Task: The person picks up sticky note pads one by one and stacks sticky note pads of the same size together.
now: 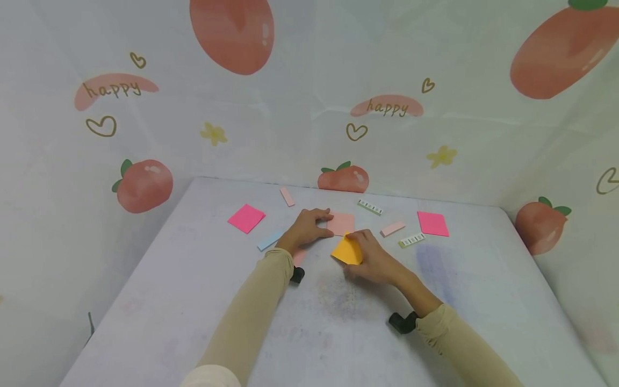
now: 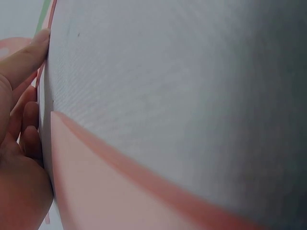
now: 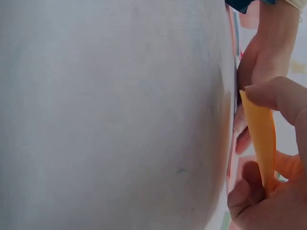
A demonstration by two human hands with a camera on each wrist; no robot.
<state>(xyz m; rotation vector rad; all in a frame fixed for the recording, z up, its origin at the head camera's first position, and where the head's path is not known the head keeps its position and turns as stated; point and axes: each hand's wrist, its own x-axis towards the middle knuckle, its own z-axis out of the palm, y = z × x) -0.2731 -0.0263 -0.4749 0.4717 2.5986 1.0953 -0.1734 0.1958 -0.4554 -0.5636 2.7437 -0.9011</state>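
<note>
right hand point(image 1: 374, 260) has the orange note point(image 1: 347, 251) pinched thumb to fingers, tilted, just on the near side of the pale pink note point(image 1: 342, 222). left hand point(image 1: 306, 228) is spread fairly wide, thumb and finger at the pale pink note's left edge. imo too tight a pinch could crease the orange one, and a nudge might skid the pink one. one hot pink note point(image 1: 246, 218) sits well left of it.

White sheeting point(image 1: 290, 123) printed with red fruit point(image 1: 145, 185) and yellow flowers point(image 1: 442, 156) borders a pale tabletop point(image 1: 193, 301).
</note>
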